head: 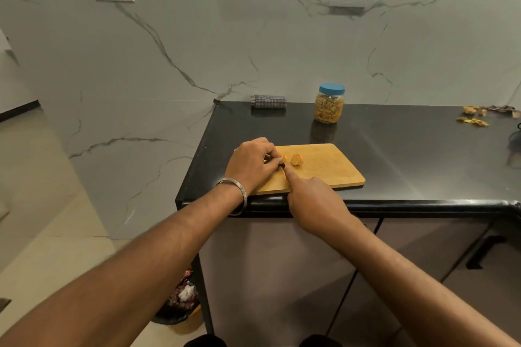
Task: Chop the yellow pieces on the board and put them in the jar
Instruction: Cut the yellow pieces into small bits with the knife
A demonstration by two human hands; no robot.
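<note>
Setting: marble-veined wall [253, 36] with two sockets behind a black counter [408, 155], whose front edge runs across the middle of the view above grey cabinet doors.
Board: a wooden board [329, 166] lies near the front edge of the counter, one corner overhanging slightly, which keeps the cutting close to the body.
Yellow pieces: one yellow piece [296, 160] lies free on the board, just at 3 o'clock of the left fingertips; a second yellow bit [284, 157] is held down under those fingertips.
Left hand: the left hand [253, 165] is curled, fingertips tucked and pinching the yellow bit against the board, likely to steady it and keep the fingers back from the edge.
Right hand: the right hand [315, 203] is closed round something at the near edge of the board, forefinger stretched forward along it toward the pieces. This looks like a knife grip, but only a dark sliver shows by the fingertip, so I cannot tell the tool for sure.
Jar: the jar [329, 104] with a blue lid stands at 12 o'clock of the board, well apart, already holding yellowish strips; the lid is on, so it must come off before anything goes in.
Around: a folded checked cloth [268, 101] sits at 11 o'clock by the wall; yellow scraps [473, 120] lie far off at 2 o'clock.
In the way: nothing lies between board and jar.
Below: a bin with rubbish [180, 298] stands on the floor at 7 o'clock.
</note>
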